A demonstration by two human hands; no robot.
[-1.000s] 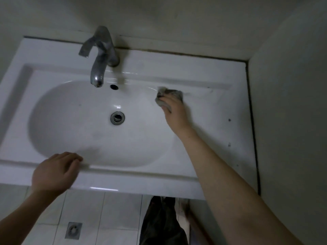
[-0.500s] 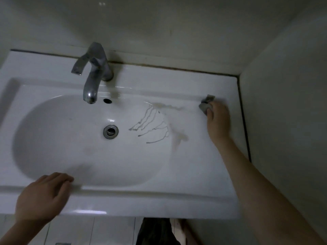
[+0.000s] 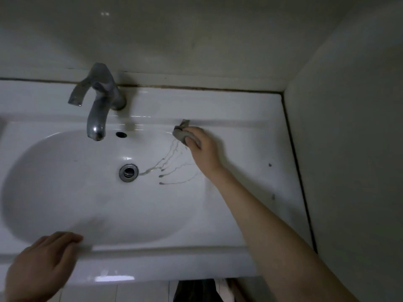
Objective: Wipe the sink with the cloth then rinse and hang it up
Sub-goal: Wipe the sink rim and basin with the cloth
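- Pale bathroom walls (image 3: 196, 40) are seen behind and to the right of a white ceramic sink (image 3: 250, 110), which is set into the corner.
- A dark seam (image 3: 196, 87) is traced along the joint between the sink and the back wall.
- A grey metal faucet (image 3: 98, 105) is mounted on the back ledge, left of centre. Its spout is hung over the basin and its lever is turned to the left.
- A small overflow hole (image 3: 121, 134) is found just right of the spout tip, and a round metal drain (image 3: 128, 172) is set in the basin floor.
- A small grey cloth (image 3: 181, 134) is bunched and pressed against the upper right edge of the basin, just below the back ledge and well right of the faucet.
- The cloth is gripped by the right hand (image 3: 205, 151), whose fingers are curled over it; the forearm is stretched in from the lower right.
- Thin streaks of murky water (image 3: 170, 162) are drawn down the basin wall from the cloth toward the drain, and one is seen to reach the drain's rim.
- The left hand (image 3: 41, 264) is laid on the front rim at the lower left, with fingers loosely bent and nothing held.
- Two dark specks (image 3: 270, 165) are marked on the flat right part of the sink.
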